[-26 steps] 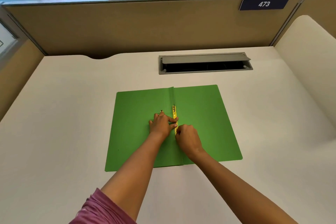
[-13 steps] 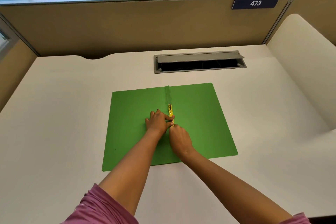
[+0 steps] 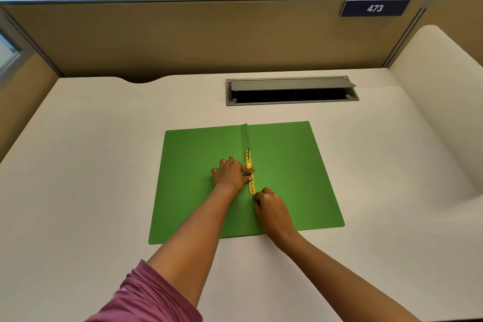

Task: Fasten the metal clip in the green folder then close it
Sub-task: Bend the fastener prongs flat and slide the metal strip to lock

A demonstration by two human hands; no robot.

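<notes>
The green folder (image 3: 285,172) lies open and flat on the desk (image 3: 78,165), just on the near side of the grey cable hatch (image 3: 291,90) set into the desktop. Down the folder's centre crease runs the metal clip (image 3: 249,172), a thin yellow strip lying along the fold. The left hand (image 3: 231,175) rests palm-down on the folder's left leaf, its fingers pressing across the middle of the clip and holding it flat rather than gripping it. The right hand (image 3: 271,210) sits at the clip's near end, fingers curled in on the tip; whether it pinches a prong or only pushes on it cannot be told from here. The fastening step seems to be in hand, with closing not yet begun. Judging by this, the next move calls for bending or sliding the near end until it locks flat, checking the far end too, then lifting both hands clear and swinging one leaf over the crease onto the other.
</notes>
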